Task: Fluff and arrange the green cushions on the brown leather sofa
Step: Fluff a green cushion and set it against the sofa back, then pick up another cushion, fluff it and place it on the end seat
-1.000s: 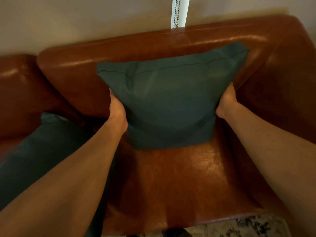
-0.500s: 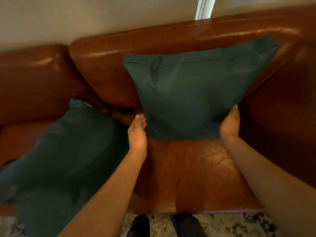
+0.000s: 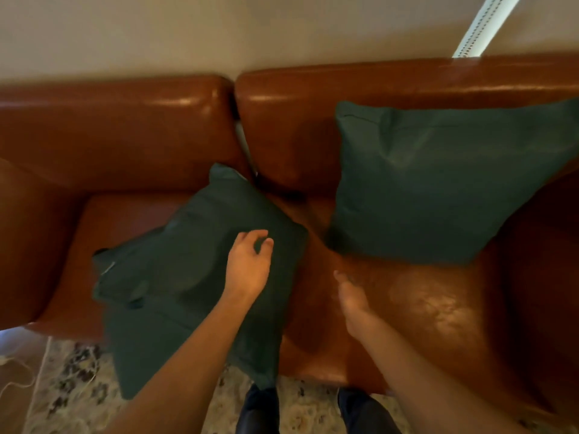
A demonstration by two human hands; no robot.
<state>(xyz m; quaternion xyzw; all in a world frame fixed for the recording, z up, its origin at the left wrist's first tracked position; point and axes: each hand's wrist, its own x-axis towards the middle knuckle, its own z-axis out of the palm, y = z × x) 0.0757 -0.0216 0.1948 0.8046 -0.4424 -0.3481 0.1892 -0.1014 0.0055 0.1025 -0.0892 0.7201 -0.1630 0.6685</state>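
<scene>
Left hand (image 3: 247, 270) hovers over the flat green cushion (image 3: 200, 277) at lower centre-left, fingers curled loosely with a narrow gap, nothing gripped. Right hand (image 3: 352, 300), seen edge-on over the brown leather sofa (image 3: 423, 308) seat, looks open and empty. The propped cushion (image 3: 445, 183) leans at upper right. The flat one overhangs the seat's front edge; a careless one-handed tug could slide it onto the patterned rug (image 3: 78, 386).

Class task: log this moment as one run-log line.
left hand: open, reaching onto flat cushion | right hand: open above sofa seat | upright cushion: propped against backrest
</scene>
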